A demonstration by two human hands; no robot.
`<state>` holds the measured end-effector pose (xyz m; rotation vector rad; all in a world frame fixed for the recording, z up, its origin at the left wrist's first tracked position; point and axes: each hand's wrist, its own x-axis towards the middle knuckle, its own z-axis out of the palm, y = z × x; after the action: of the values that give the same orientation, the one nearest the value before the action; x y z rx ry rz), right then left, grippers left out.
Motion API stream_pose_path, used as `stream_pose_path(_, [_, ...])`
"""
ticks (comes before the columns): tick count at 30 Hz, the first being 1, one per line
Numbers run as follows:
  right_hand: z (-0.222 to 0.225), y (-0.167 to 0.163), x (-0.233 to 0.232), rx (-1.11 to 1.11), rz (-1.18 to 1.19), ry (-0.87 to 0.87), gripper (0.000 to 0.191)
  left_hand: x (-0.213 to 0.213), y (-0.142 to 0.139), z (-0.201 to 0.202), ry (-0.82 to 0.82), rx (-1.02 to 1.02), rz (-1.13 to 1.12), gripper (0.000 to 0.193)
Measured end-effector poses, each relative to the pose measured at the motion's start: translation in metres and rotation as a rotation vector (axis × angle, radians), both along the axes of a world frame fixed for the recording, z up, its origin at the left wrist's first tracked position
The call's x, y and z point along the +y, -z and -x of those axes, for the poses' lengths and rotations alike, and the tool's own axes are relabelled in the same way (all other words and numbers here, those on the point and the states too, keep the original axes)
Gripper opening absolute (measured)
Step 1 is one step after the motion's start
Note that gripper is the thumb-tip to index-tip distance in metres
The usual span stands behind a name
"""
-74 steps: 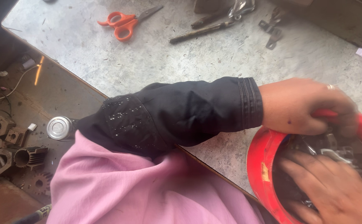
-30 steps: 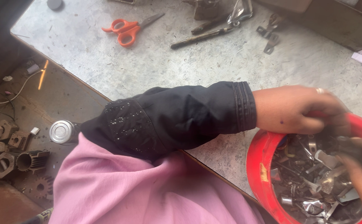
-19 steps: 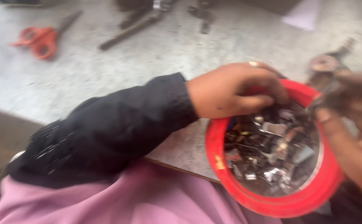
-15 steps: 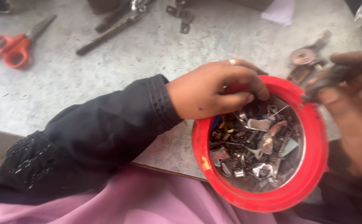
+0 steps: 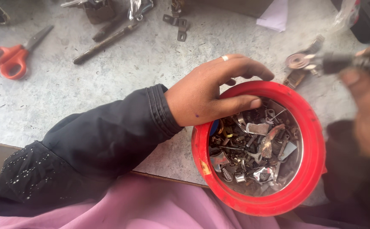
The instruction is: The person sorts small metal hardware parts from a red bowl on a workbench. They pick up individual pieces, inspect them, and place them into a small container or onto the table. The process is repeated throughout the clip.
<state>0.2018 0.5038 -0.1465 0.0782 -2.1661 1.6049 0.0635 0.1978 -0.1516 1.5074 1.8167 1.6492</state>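
Scrap metal bits (image 5: 255,146) fill a round red bowl (image 5: 312,169) that sits at the near edge of a grey worktable (image 5: 151,59), at about 5 o'clock in the view: small brackets, clips, springs and shiny offcuts lie heaped together inside it. The left hand (image 5: 212,91), with a ring on one finger, rests on the bowl's rim at 10 o'clock, fingers draped over the edge and thumb pointing across the heap; it grasps nothing. The right hand (image 5: 369,99), blurred at 3 o'clock, pinches a dark rod-like tool (image 5: 354,63) between thumb and fingers, above the table just beyond the bowl. A black sleeve (image 5: 104,140) crosses the table toward 8 o'clock. Orange-handled scissors (image 5: 13,55) lie at 10 o'clock, well apart. A long dark metal bar (image 5: 104,42) and small brackets (image 5: 176,23) lie toward 12 o'clock, and a round metal part (image 5: 299,61) lies near the tool's tip.
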Motion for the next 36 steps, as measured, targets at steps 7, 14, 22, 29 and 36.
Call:
stream_pose_path(7, [0.02, -0.006, -0.004, -0.023, -0.23, 0.144, 0.021, 0.002, 0.001, 0.0, -0.017, -0.021, 0.01, 0.042])
stream_pose_path(14, [-0.002, 0.0, -0.047, -0.233, -0.3, -0.117, 0.031, 0.007, 0.008, 0.008, -0.04, 0.078, -0.101, 0.044])
stream_pose_path(22, [0.006, 0.009, -0.045, -0.134, -0.58, -0.053, 0.029, 0.004, 0.017, 0.043, -0.34, 0.411, -0.386, 0.032])
stream_pose_path(29, [0.009, 0.003, -0.042, -0.265, -0.447, -0.075, 0.028, -0.012, 0.025, 0.105, -0.592, 0.311, -0.293, 0.028])
stream_pose_path(36, [0.009, 0.0, -0.049, -0.161, -0.417, -0.084, 0.035, -0.022, 0.028, 0.144, -0.935, 0.204, -0.172, 0.015])
